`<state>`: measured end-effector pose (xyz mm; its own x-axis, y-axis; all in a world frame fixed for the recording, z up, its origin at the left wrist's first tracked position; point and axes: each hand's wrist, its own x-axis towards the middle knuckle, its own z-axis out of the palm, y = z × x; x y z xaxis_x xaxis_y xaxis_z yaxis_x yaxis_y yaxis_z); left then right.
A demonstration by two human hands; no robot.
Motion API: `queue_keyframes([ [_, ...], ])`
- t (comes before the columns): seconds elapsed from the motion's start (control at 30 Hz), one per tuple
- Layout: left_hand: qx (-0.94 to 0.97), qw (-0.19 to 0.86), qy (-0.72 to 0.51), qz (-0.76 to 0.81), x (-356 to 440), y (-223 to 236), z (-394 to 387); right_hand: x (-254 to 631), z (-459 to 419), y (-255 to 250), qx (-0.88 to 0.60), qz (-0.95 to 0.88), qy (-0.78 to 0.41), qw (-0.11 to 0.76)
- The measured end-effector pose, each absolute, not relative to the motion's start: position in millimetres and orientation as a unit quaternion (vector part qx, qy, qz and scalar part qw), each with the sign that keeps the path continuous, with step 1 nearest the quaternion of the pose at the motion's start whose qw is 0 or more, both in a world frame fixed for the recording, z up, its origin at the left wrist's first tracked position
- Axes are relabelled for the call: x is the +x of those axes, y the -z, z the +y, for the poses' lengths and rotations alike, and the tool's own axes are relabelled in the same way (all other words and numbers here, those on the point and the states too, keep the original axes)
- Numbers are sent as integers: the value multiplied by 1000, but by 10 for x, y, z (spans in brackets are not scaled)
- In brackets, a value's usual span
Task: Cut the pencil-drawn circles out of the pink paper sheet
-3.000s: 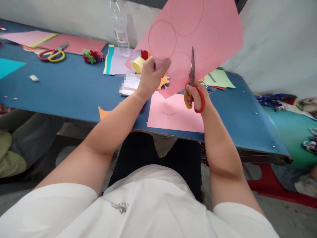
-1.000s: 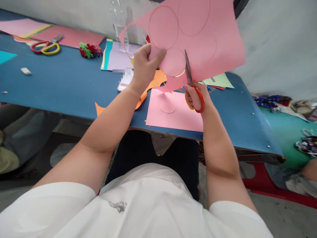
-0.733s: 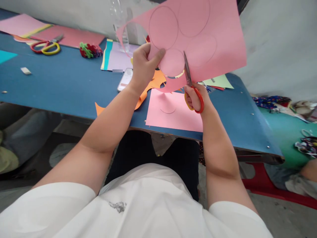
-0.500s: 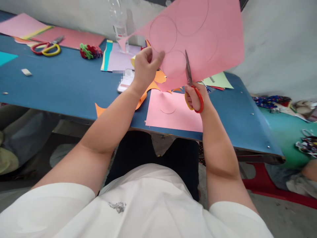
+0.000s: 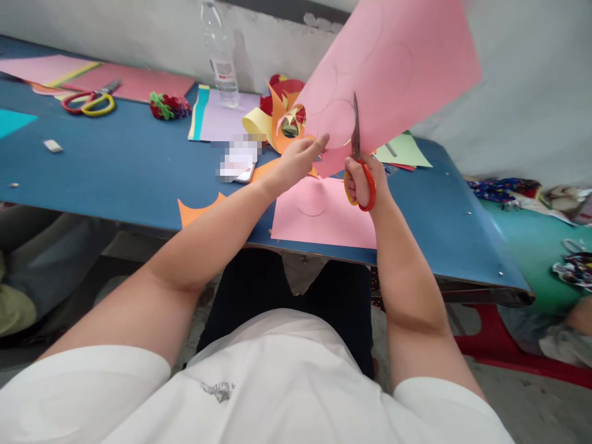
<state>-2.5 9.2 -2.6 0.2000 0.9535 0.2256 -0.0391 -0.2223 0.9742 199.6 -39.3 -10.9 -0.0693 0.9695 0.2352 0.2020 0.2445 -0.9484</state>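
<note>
A large pink paper sheet (image 5: 407,68) with several pencilled circles is raised above the table. My left hand (image 5: 303,159) grips its lower left edge, thumb on the near face and the other fingers partly hidden. In my right hand (image 5: 363,179) are scissors (image 5: 356,132) with one red and one yellow handle, blades pointing up. The blades look nearly closed and lie by the right side of the lowest circle; whether they touch the paper I cannot tell. Below, on the table, lies a second pink sheet (image 5: 340,225) bearing a drawn circle.
On the blue table (image 5: 106,166) are orange scraps (image 5: 197,213), a phone (image 5: 245,172), other scissors (image 5: 95,102), an eraser (image 5: 53,146) and a pipe-cleaner bundle (image 5: 170,106). A plastic bottle (image 5: 224,68) stands by the wall. Green paper (image 5: 407,151) lies at right.
My left hand has moved down and right along the pink sheet. The sheet has tilted and swung rightward, uncovering coloured paper strips behind it. The scissors have stayed almost in place.
</note>
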Motion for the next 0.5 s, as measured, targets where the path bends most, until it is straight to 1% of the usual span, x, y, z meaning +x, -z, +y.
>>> queue_keyframes([
  [0.07, 514, 603, -482, 376, -3, -6, 96, 1982, -409, 98, -485, -613, -392, 485],
  [0.13, 454, 656, -486, 357, -6, -46, 94, 1967, -427, 87, -490, -612, -389, 483],
  [0.3, 403, 651, -570, 298, -29, -104, 47, 1947, -441, 70, -499, -622, -371, 476],
  [0.5, 386, 634, -609, 280, -20, -14, 87, 1948, -403, 94, -502, -617, -386, 467],
])
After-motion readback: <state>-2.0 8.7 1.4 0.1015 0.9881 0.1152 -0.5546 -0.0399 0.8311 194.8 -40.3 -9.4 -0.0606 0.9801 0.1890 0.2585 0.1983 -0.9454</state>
